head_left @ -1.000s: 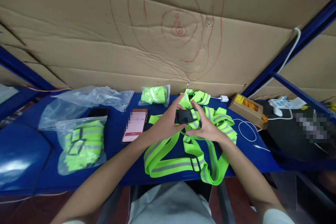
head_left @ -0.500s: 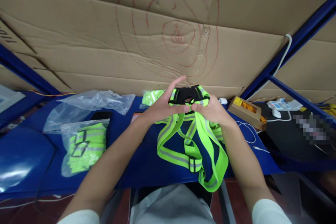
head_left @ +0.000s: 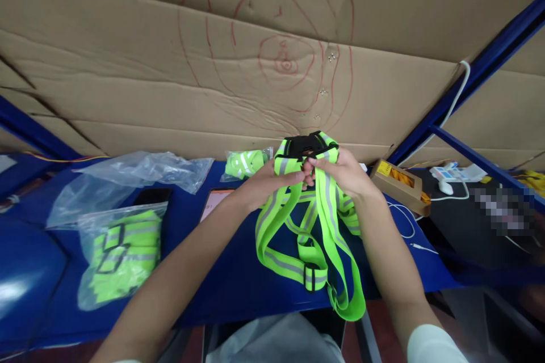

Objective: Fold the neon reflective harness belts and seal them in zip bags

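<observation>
Cardboard (head_left: 149, 74) with red rings stands behind the green harness (head_left: 327, 204), and a blue worktop (head_left: 238, 272) spreads beneath it. Left of the harness lies a bagged green bundle (head_left: 125, 258); right of it, a windowed carton (head_left: 388, 188). The left hand (head_left: 268, 184) and right hand (head_left: 347, 173) both grip the harness near its black buckle (head_left: 301, 145).

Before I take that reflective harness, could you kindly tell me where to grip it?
Probably pinch the lowest webbing loop from the near side: it droops past the front edge of the blue table, while the left hand and right hand occupy the black buckle end.
</observation>
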Tool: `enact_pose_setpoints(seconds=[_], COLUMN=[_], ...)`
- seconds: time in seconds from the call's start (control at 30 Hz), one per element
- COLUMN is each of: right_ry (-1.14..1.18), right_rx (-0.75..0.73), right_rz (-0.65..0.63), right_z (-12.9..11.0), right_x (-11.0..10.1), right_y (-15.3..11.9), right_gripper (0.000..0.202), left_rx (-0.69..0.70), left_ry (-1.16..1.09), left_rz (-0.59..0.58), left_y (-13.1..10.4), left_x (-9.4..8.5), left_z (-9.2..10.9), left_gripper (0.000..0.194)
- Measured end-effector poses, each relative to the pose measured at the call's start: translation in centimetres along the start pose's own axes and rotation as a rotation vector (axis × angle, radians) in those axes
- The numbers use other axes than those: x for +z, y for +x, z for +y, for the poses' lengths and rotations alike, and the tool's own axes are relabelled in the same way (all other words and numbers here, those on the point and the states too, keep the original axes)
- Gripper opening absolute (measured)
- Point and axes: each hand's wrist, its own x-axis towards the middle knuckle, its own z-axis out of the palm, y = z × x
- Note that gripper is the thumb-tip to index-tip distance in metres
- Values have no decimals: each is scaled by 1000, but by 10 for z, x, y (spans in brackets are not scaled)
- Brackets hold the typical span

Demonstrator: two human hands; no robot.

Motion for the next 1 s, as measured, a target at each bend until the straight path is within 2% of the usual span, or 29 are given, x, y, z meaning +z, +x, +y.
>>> enact_pose_setpoints(seconds=[0.07, 0.17, 0.23, 0.33, 0.4, 0.5, 0.6, 0.67, 0.8, 0.87, 0.97, 1.0], right_ry=[-8, -16, 31, 92, 96, 121, 113, -18, -548, -654, -590, -571], right_rx=[3, -48, -38, 14, 26, 26, 36, 0, -227, -299, -293, -277], right_rz=[65, 144, 150, 110, 109, 165, 173, 149, 103, 83, 70, 68], right_z=[-5, -9, -8, -1, 4, 11, 18, 22, 22, 20, 19, 19], right_x=[-3, -4, -2, 4, 6, 9, 11, 12, 7, 2, 1, 3], right_y=[-1, -3, -4, -3, -3, -2, 0, 1, 4, 4, 3, 4], right_gripper=[29, 26, 26, 25, 25, 30, 37, 36, 35, 36, 43, 46], left_rx=[-20, 44, 97, 183, 211, 146, 49, 49, 172, 176, 146, 151], left_ry=[-42, 84, 215, 366, 404, 331, 217, 267, 522, 581, 613, 598], left_rz=[-52, 57, 86, 48, 79, 140, 154, 180, 324, 266, 54, 28], left_y=[-2, -1, 1, 2, 1, -1, -1, 1, 2, 0, -3, -4], left_x=[-1, 0, 2, 5, 6, 7, 4, 1, -6, -6, -1, 1], left_z=[1, 3, 4, 5, 3, -1, -5, -6, -1, 3, 8, 8], left_gripper=[62, 66, 55, 31, 26, 32, 41, 37, 33, 39, 41, 40])
